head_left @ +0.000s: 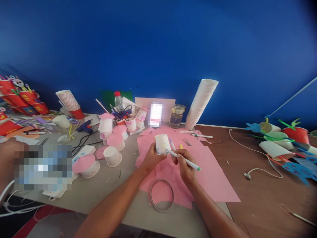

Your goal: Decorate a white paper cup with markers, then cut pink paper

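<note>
My left hand [152, 158] holds a white paper cup [162, 144] upside down above the pink paper sheets [213, 178]. My right hand [184, 165] grips a white marker with a green end [187, 161], its tip touching the cup's side, where small coloured marks show. Other markers [172, 143] lie on the pink paper just behind the cup. A wire ring [162, 195] rests on the paper near my forearms.
A tall leaning stack of white cups [201, 103] and a glass jar [177, 115] stand at the back. Pink-topped cups [112, 155], a glue gun [85, 126] and cables are left. Decorated cups [277, 138] and a white cable [257, 165] lie right.
</note>
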Motion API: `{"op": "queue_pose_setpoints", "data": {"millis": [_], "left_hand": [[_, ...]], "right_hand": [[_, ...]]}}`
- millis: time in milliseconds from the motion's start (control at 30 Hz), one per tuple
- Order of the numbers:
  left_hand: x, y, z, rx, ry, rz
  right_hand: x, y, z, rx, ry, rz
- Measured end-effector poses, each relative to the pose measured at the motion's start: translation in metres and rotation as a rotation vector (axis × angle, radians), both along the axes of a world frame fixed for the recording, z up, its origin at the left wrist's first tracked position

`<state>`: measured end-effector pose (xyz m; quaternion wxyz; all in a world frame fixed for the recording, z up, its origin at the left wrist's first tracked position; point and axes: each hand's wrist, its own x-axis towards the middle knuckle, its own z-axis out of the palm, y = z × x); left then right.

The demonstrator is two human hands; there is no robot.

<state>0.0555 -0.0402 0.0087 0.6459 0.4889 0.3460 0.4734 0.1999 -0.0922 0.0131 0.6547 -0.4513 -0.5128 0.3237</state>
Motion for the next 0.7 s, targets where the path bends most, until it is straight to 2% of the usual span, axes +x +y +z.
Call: {"op": "queue_pose_setpoints", "data": {"millis": [700], "left_hand": [[-0.0001, -0.0011, 0.0026, -0.012, 0.035, 0.012]], "right_hand": [[0.0006, 0.0001, -0.0011, 0.001, -0.035, 0.018]]}}
